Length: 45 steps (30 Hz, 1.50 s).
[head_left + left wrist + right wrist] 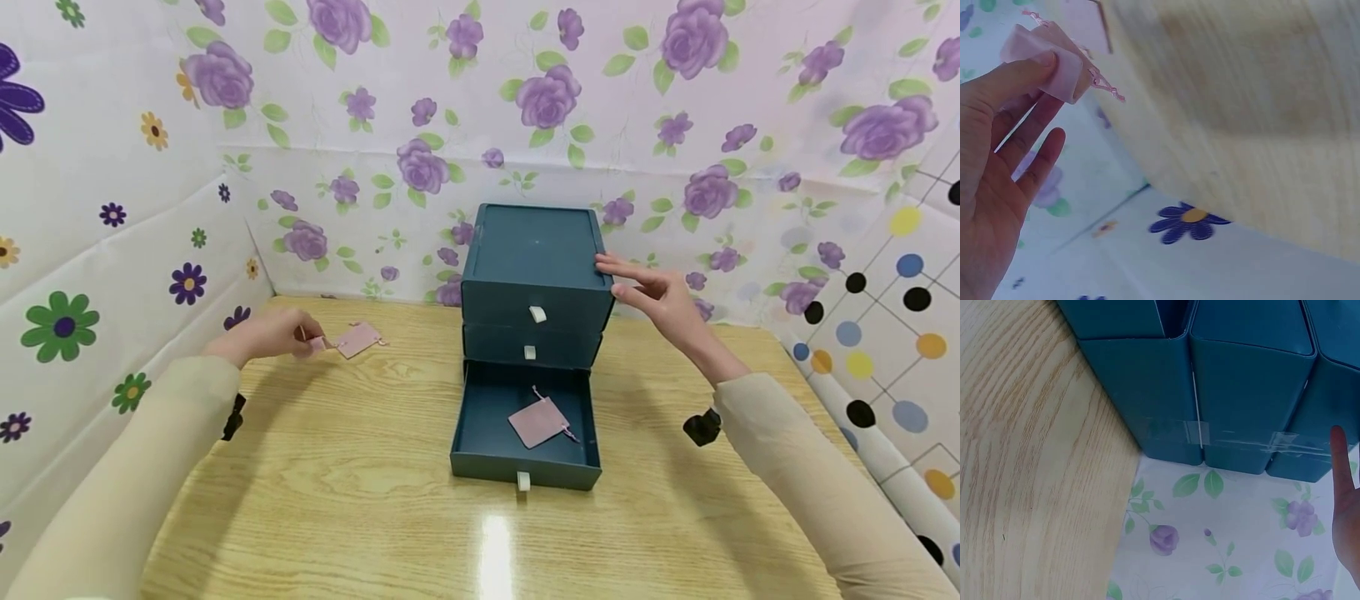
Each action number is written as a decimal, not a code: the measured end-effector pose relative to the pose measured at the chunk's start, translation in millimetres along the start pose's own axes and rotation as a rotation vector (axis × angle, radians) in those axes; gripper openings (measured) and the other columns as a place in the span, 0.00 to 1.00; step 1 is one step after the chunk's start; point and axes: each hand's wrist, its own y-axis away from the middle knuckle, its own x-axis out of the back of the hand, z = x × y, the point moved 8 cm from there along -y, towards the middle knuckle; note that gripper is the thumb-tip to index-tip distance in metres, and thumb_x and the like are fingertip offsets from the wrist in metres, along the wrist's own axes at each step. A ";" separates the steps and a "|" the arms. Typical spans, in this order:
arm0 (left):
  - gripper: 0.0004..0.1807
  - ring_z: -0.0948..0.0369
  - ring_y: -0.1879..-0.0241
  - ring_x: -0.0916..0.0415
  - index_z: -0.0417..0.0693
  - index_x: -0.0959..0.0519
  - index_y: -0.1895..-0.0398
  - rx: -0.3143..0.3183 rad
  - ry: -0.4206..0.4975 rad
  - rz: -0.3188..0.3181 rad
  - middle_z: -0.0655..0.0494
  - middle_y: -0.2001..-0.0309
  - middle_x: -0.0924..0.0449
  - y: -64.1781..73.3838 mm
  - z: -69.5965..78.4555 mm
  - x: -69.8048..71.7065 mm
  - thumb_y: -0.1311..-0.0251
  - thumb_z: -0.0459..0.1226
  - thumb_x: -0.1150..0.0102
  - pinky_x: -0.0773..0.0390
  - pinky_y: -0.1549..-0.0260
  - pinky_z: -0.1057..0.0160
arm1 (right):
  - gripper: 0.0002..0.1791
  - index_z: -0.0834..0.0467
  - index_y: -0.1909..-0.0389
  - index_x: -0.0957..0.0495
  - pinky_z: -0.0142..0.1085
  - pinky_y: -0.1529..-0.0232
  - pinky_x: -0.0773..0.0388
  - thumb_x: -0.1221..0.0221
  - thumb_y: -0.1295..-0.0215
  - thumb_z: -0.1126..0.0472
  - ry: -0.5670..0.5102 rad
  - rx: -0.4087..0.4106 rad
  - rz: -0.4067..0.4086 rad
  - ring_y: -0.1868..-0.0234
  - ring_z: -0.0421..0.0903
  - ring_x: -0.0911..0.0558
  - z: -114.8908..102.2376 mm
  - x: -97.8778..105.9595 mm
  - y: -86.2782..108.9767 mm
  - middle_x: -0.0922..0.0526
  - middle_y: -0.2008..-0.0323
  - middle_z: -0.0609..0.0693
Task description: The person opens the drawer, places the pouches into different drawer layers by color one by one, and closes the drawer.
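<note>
My left hand (273, 333) pinches a pink drawstring pouch (1054, 65) between thumb and fingers, above the table's left side. Just right of it, a second pink pouch (358, 339) lies flat on the table. My right hand (660, 298) rests its fingers on the top right edge of a dark teal three-drawer box (536, 250). In the right wrist view a finger (1339, 462) shows against the box's side. The bottom drawer (480, 417) is pulled out, and another pink drawstring pouch (538, 422) lies inside it. The two upper drawers are closed.
The box stands on a light wood table (360, 483) near the back wall cloth (420, 217) with purple roses. Patterned cloth also hangs at the left and right sides. Clear tape (1241, 442) runs across the box's side. Each drawer has a small white pull tab (523, 481).
</note>
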 end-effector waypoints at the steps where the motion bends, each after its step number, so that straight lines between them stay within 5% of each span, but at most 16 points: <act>1: 0.09 0.63 0.70 0.22 0.44 0.13 0.62 -0.009 -0.027 0.007 0.55 0.69 0.14 -1.5 3.2 3.3 0.41 0.27 0.39 0.20 0.68 0.64 | 0.20 0.59 0.36 0.24 0.21 0.39 0.27 0.45 0.27 0.63 -0.003 0.002 -0.001 0.23 0.42 0.38 -0.6 0.0 -0.2 0.27 0.31 0.47; 7: 0.11 0.64 0.73 0.26 0.49 0.13 0.63 -0.059 -0.066 0.000 0.58 0.72 0.16 -6.4 25.5 16.0 0.39 0.27 0.41 0.24 0.70 0.65 | 0.20 0.60 0.36 0.24 0.22 0.39 0.26 0.45 0.27 0.64 -0.015 0.006 -0.002 0.23 0.44 0.39 -1.3 -0.4 -1.1 0.27 0.31 0.47; 14: 0.09 0.63 0.65 0.19 0.49 0.13 0.58 -0.129 -0.035 -0.013 0.56 0.64 0.14 -12.6 63.3 23.8 0.36 0.30 0.39 0.17 0.63 0.60 | 0.21 0.59 0.36 0.25 0.21 0.39 0.27 0.45 0.27 0.63 -0.003 0.008 0.000 0.23 0.46 0.39 -1.9 0.5 -0.4 0.27 0.31 0.46; 23: 0.11 0.65 0.63 0.19 0.49 0.13 0.56 -0.212 -0.088 -0.005 0.57 0.62 0.12 -21.7 92.2 30.3 0.38 0.29 0.39 0.18 0.62 0.63 | 0.21 0.58 0.35 0.25 0.21 0.38 0.28 0.45 0.27 0.62 -0.006 -0.005 -0.005 0.23 0.43 0.39 1.2 -0.6 -2.5 0.27 0.30 0.46; 35: 0.10 0.69 0.64 0.18 0.53 0.14 0.53 -0.306 -0.072 -0.106 0.62 0.62 0.13 -35.7 144.5 11.2 0.35 0.35 0.38 0.16 0.59 0.63 | 0.20 0.58 0.36 0.24 0.22 0.36 0.29 0.45 0.27 0.63 0.000 -0.010 0.006 0.24 0.41 0.38 1.1 -0.3 -0.3 0.27 0.31 0.47; 45: 0.12 0.70 0.63 0.17 0.53 0.15 0.50 -0.401 -0.044 -0.129 0.61 0.59 0.12 -38.7 186.7 4.8 0.35 0.36 0.37 0.15 0.55 0.60 | 0.21 0.59 0.36 0.25 0.22 0.39 0.27 0.46 0.27 0.63 -0.009 -0.005 0.004 0.24 0.41 0.38 0.8 -0.4 -0.4 0.27 0.31 0.47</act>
